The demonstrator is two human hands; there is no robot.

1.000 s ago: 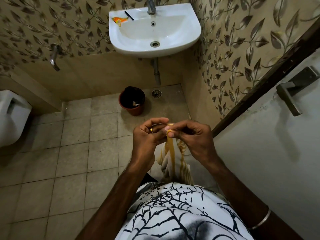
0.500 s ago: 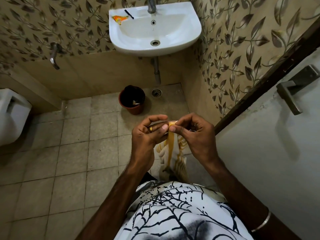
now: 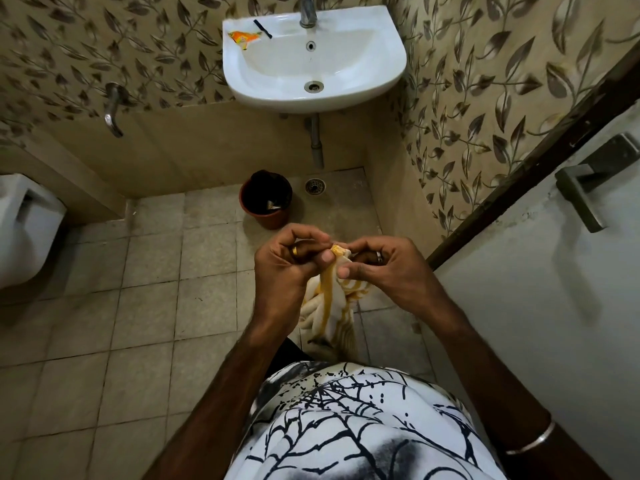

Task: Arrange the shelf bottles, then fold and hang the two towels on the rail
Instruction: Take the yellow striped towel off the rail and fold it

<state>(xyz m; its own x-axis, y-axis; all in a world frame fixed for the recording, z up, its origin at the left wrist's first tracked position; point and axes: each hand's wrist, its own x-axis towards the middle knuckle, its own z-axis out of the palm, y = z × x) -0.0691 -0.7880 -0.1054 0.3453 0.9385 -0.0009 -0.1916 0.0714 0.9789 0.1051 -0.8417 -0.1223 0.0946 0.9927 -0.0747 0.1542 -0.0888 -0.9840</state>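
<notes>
Towel [image 3: 332, 306], striped white and yellow, is hanging from our hands above the tiled floor [image 3: 145, 306], in front of the sink [image 3: 388, 64]. We are pinching its top edge with our left hand [image 3: 287, 268] and right hand [image 3: 391, 271], fingers curled, fingertips nearly meeting.

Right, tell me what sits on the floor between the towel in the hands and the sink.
In the head view, a reddish bin stands on the floor tiles between the striped towel and the sink, beside a floor drain.
</notes>
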